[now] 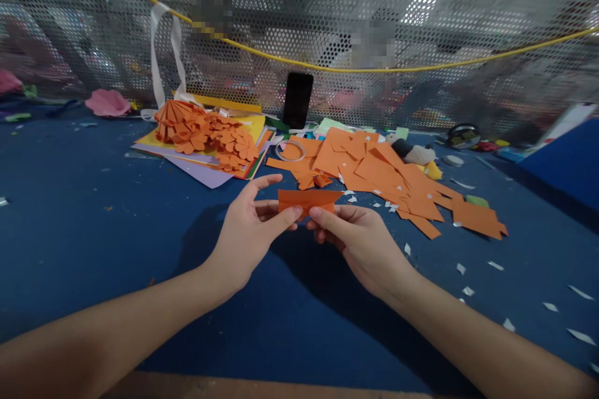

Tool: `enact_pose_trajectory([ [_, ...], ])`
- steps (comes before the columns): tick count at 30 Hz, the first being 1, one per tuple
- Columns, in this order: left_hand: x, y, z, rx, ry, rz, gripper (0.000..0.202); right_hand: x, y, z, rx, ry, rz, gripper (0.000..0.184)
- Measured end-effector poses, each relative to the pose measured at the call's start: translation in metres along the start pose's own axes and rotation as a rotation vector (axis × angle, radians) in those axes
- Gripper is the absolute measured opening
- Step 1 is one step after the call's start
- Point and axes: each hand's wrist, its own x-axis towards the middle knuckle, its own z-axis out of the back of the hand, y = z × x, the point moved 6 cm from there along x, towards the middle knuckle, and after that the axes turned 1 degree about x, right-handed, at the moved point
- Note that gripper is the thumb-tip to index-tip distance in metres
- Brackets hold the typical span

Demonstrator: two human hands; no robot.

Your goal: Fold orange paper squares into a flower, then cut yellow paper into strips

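Between both hands, above the blue table (116, 249), is a small folded piece of orange paper (306, 198). My left hand (255, 224) pinches its left part with thumb and fingers, the index finger raised off it. My right hand (355, 230) pinches the right part, its thumb tip close to the left thumb. Just beyond the hands lies a heap of orange paper sheets (360, 165). Cut orange paper flowers (234, 143) and a pleated orange paper piece (175, 115) rest on stacked coloured sheets (206, 176) to the left.
A black phone (298, 100) leans upright against the perforated metal screen (281, 12), with a yellow cord (281, 61) strung across it. A roll of tape (290, 150) lies by the orange sheets. White paper scraps (468, 291) are scattered at right. A pink paper flower (108, 103) sits far left.
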Motion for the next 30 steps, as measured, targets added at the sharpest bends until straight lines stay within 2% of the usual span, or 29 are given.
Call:
enact_pose_trajectory([
  [7, -0.0004, -0.0008, -0.0003, 0.006, -0.006, 0.009, 0.063, -0.0019, -0.0001, 0.0035, -0.073, -0.032, 0.038, 0.027],
  [30, -0.0011, -0.0026, -0.0018, 0.004, 0.004, -0.001, 0.060, -0.0028, 0.0011, 0.0037, -0.088, -0.048, 0.064, 0.029],
])
